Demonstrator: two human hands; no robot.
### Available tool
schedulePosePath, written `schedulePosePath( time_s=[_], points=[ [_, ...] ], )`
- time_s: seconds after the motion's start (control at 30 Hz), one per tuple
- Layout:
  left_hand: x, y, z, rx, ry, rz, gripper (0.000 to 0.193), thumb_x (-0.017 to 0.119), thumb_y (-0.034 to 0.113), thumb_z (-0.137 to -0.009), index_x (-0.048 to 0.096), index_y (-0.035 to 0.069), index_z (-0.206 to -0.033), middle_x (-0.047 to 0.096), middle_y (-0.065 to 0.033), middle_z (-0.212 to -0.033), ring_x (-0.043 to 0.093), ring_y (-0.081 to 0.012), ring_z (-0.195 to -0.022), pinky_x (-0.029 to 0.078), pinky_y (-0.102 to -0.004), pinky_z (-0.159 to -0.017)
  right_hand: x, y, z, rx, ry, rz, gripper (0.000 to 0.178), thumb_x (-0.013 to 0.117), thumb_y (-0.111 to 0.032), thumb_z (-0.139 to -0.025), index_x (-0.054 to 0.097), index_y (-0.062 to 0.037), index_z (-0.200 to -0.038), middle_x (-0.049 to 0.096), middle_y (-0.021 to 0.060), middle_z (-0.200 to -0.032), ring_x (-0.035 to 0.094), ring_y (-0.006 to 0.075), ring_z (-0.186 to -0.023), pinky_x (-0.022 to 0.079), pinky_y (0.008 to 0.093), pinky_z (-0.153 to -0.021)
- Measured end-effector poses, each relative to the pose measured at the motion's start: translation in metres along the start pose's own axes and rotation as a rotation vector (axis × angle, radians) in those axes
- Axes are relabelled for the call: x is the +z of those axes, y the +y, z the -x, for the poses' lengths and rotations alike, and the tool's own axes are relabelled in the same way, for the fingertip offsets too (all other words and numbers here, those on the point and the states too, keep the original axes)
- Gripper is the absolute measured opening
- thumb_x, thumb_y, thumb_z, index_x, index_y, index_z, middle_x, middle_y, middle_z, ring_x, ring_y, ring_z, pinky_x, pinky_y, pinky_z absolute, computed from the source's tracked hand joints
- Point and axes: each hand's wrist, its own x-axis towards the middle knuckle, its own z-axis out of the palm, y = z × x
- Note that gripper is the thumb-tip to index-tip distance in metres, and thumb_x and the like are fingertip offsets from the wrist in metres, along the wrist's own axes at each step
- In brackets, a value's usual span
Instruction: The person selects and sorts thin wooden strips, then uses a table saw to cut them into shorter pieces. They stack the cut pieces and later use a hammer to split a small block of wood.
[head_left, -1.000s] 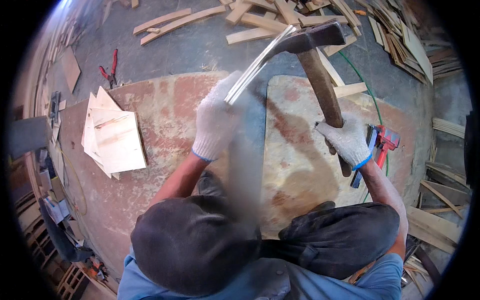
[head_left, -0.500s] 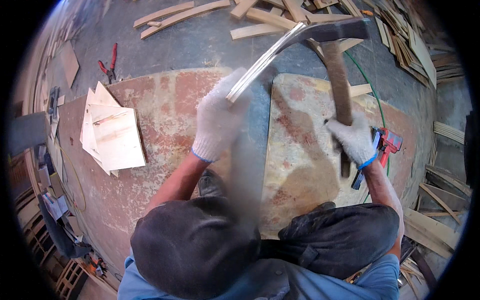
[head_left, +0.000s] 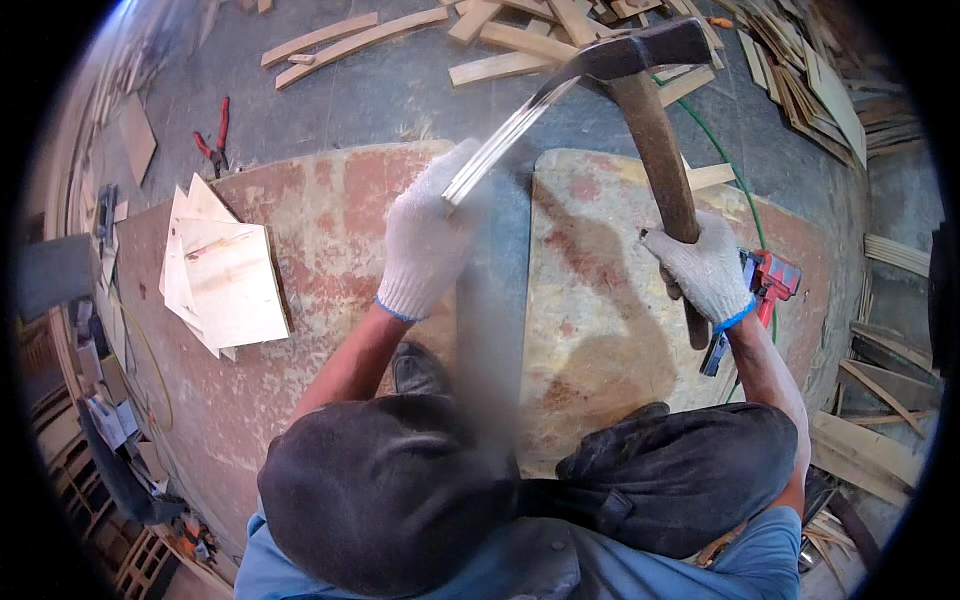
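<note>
My left hand (head_left: pixel 425 235), in a white knit glove, grips a thin plywood piece (head_left: pixel 500 145) seen nearly edge-on. My gloved right hand (head_left: pixel 702 265) is wrapped round the wooden handle of a claw hammer (head_left: pixel 655 150). The dark hammer head lies above both hands, its narrow curved end overlapping the upper end of the plywood. From this angle I cannot tell how firmly the two touch. Both are raised over a worn board (head_left: pixel 600 330) in front of my bent knees.
A stack of cut plywood pieces (head_left: pixel 235 285) lies at the left, with red-handled pliers (head_left: pixel 215 140) beyond it. A red nail gun (head_left: pixel 775 275) and green hose (head_left: pixel 720 145) are by my right hand. Wood strips (head_left: pixel 520 65) are scattered at the far side.
The hammer head has moved slightly left and away from me, and its curved end now covers more of the plywood's upper end. Both hands keep their grip.
</note>
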Motion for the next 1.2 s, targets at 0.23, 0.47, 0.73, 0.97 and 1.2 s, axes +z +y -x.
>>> schedulePosePath(
  time_s=[0.23,0.47,0.73,0.97,1.2],
  points=[
    [0.0,0.009,-0.006,0.011,0.032,-0.042,0.035,0.066,0.018,-0.1,0.07,0.003,-0.131,0.075,-0.0204,-0.12,0.075,-0.0348,-0.109,0.059,-0.0402,-0.089,0.008,0.007,0.012,-0.17,0.011,0.034,0.032,0.081,-0.03,-0.089,0.071,0.0001,-0.087,0.063,0.0014,-0.062,0.059,0.007,-0.055,0.047,0.0305,-0.05],
    [0.004,-0.003,-0.005,-0.093,0.017,-0.063,0.04,0.068,0.026,-0.099,0.069,0.008,-0.135,0.075,-0.0191,-0.12,0.074,-0.0343,-0.11,0.058,-0.0414,-0.09,0.016,-0.001,0.015,-0.15,-0.059,0.107,0.028,0.08,-0.027,-0.09,0.068,-0.0023,-0.087,0.06,0.0,-0.062,0.059,0.0088,-0.053,0.047,0.0275,-0.047],
    [0.004,-0.016,-0.01,-0.114,0.003,-0.089,0.043,0.068,0.031,-0.099,0.067,0.007,-0.136,0.076,-0.0218,-0.114,0.075,-0.0367,-0.105,0.058,-0.0444,-0.088,0.024,0.009,0.011,-0.436,0.146,0.179,0.026,0.081,-0.028,-0.091,0.072,-0.0033,-0.094,0.061,0.001,-0.064,0.06,0.0095,-0.058,0.048,0.0301,-0.054],
    [0.003,-0.013,-0.013,-0.292,-0.053,-0.124,0.045,0.068,0.034,-0.099,0.067,0.012,-0.138,0.075,-0.0221,-0.111,0.074,-0.0394,-0.103,0.058,-0.0463,-0.086,0.027,0.0,0.01,-0.517,0.012,0.327,0.024,0.082,-0.023,-0.089,0.07,-0.0023,-0.094,0.062,0.0071,-0.073,0.061,0.0118,-0.068,0.05,0.0344,-0.065],
    [0.01,-0.033,-0.009,-0.015,0.047,-0.122,0.044,0.068,0.033,-0.1,0.066,0.013,-0.139,0.075,-0.0217,-0.109,0.074,-0.0408,-0.101,0.058,-0.0478,-0.084,0.034,0.004,0.011,-0.674,0.041,0.409,0.02,0.083,-0.019,-0.088,0.071,-0.004,-0.094,0.064,0.0069,-0.075,0.061,0.013,-0.069,0.051,0.0348,-0.066]
  ],
)
